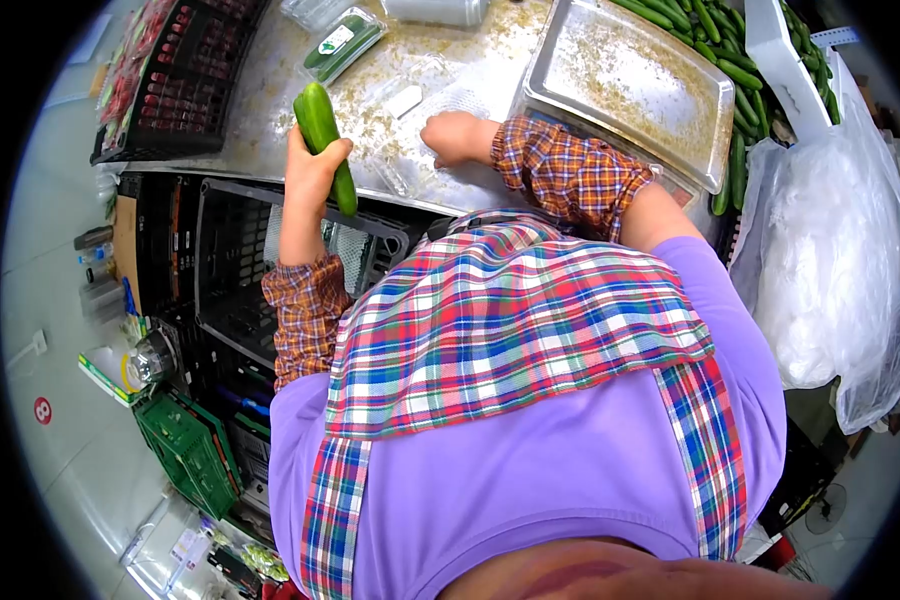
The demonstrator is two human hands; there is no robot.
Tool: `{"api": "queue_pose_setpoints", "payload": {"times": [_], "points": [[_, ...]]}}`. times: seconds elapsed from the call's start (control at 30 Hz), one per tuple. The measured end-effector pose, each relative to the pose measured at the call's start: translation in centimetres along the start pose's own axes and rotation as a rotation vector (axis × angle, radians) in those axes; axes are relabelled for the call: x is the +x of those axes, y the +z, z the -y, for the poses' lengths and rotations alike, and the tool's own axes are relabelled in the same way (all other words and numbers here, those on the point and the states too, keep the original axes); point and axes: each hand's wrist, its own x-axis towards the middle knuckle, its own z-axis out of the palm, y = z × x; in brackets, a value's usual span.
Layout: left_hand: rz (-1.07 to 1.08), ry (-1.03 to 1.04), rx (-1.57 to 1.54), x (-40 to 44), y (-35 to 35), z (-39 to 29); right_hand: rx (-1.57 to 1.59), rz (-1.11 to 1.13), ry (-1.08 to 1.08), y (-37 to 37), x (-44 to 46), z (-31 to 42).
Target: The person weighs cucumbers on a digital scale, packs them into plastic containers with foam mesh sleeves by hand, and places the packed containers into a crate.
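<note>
In my left hand (307, 165) are green cucumbers (317, 112), apparently two side by side, held upright above the table's front edge with my thumb across them. My right hand (455, 138) rests low over the metal table with its fingers curled in; whatever they hold, if anything, is hidden. Beside it lies clear plastic packaging (402, 172), partly hard to make out against the shiny surface. A small white label (406, 101) lies just beyond. Further back sits a clear tray packed with cucumbers (342, 45), with a label on top.
A metal tray (630, 85) stands at the right, near a pile of loose cucumbers (735, 75). Clear plastic bags (820, 260) hang at far right. A black crate with red-topped packs (185, 80) stands at the left. Black crates (235, 270) sit below the table edge.
</note>
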Motion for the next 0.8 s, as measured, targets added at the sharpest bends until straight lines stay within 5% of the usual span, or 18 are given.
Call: {"api": "queue_pose_setpoints", "payload": {"times": [0.47, 0.67, 0.8], "points": [[-0.006, -0.027, -0.054, -0.5, 0.4, 0.5, 0.185, -0.177, 0.035, 0.4, 1.1, 4.5], [0.039, 0.002, 0.036, -0.4, 1.7, 0.4, 0.380, -0.070, -0.113, 2.5, 0.5, 2.7], [0.061, 0.079, 0.353, 0.2, 1.9, 0.5, 0.316, -0.301, -0.044, 0.2, -2.5, 1.0]]}}
